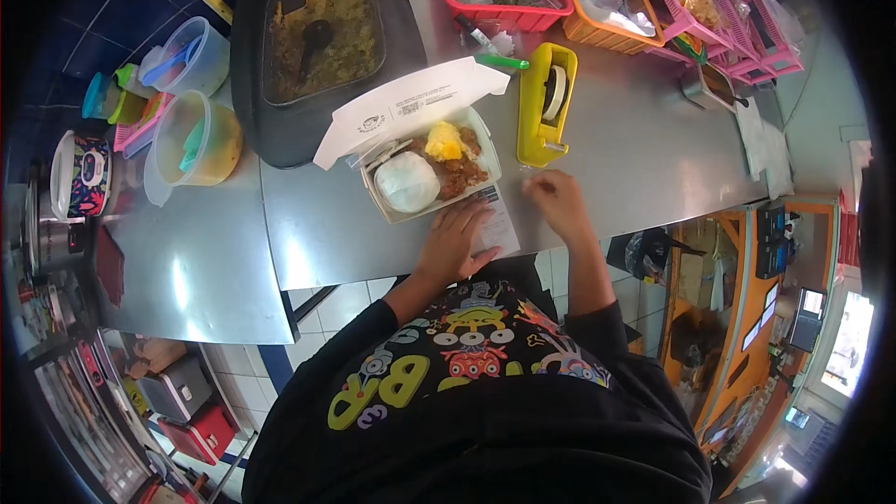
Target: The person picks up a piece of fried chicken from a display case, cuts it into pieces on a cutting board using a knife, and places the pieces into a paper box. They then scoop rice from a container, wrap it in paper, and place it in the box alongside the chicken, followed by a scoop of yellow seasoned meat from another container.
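Note:
An open paper food box (497, 166) stands on the steel counter, its printed lid (420, 106) tilted up behind. Inside are a white wrapped round item (407, 183), a yellow egg-like piece (448, 143) and reddish-brown food (458, 175). My left hand (456, 238) lies flat with spread fingers at the box's front edge, partly over a printed paper slip (500, 224). To the right, my right hand (556, 203) is loosely curled over the counter, below the yellow tape dispenser (526, 112); whether it holds anything is unclear.
A large black container (248, 84) of yellowish food with a dark spoon stands behind the box at left. A green pen (502, 61), a red basket (504, 12), an orange basket (609, 38) and pink racks (763, 70) are at the back. Plastic tubs (164, 147) stand left.

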